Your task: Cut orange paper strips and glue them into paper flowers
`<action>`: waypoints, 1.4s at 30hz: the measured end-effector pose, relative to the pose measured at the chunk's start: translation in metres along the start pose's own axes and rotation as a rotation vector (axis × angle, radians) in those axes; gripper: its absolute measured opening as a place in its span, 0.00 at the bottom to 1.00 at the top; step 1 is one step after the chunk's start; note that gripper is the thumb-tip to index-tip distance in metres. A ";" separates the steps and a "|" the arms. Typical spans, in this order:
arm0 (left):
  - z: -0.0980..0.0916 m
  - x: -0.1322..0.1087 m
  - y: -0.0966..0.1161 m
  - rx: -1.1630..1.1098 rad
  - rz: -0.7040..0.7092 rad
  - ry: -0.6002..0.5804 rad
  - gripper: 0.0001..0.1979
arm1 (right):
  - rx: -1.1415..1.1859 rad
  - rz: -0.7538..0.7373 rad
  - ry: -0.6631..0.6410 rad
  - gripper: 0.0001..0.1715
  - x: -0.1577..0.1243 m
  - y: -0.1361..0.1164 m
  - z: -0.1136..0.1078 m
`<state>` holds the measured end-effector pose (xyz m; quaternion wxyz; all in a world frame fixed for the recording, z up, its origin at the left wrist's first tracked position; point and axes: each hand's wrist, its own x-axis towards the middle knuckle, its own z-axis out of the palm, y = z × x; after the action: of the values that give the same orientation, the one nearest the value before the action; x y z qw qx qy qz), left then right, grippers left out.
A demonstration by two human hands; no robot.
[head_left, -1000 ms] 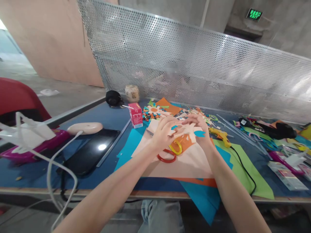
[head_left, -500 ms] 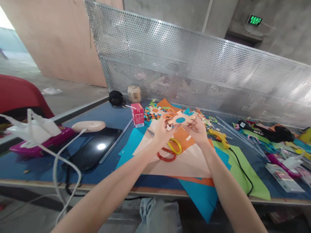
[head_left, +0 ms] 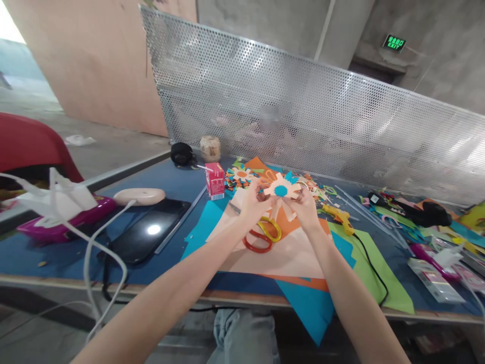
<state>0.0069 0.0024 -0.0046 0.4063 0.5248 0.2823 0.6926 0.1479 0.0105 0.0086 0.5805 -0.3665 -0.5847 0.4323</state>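
A pale peach paper flower (head_left: 285, 183) with a blue centre and a few blue petals is held up between both hands. My left hand (head_left: 253, 201) pinches its left side. On the opposite side, the fingers of my right hand (head_left: 305, 203) close on its edge. Scissors with one red and one yellow handle (head_left: 261, 241) lie below the hands on a peach paper sheet (head_left: 295, 258); their blades are partly covered. Another paper flower (head_left: 242, 174) with an orange centre rests behind my left hand among coloured scraps.
A yellow glue gun (head_left: 340, 217) with a black cord lies on green paper (head_left: 379, 258) to the right. A pink drink carton (head_left: 215, 181), a phone (head_left: 151, 232) and a white cable (head_left: 89, 258) are on the left. A perforated metal panel (head_left: 322, 111) borders the table's back.
The paper flower has tipped up, so its face and petals show more fully. Both hands keep their hold on it. The view has shifted slightly.
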 end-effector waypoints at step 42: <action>-0.003 0.006 -0.009 -0.039 -0.161 0.055 0.28 | -0.144 0.160 -0.055 0.22 -0.004 0.007 0.001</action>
<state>0.0057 0.0122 -0.0100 0.4628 0.4732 0.3210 0.6773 0.1467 0.0096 0.0009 0.4999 -0.4407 -0.5989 0.4441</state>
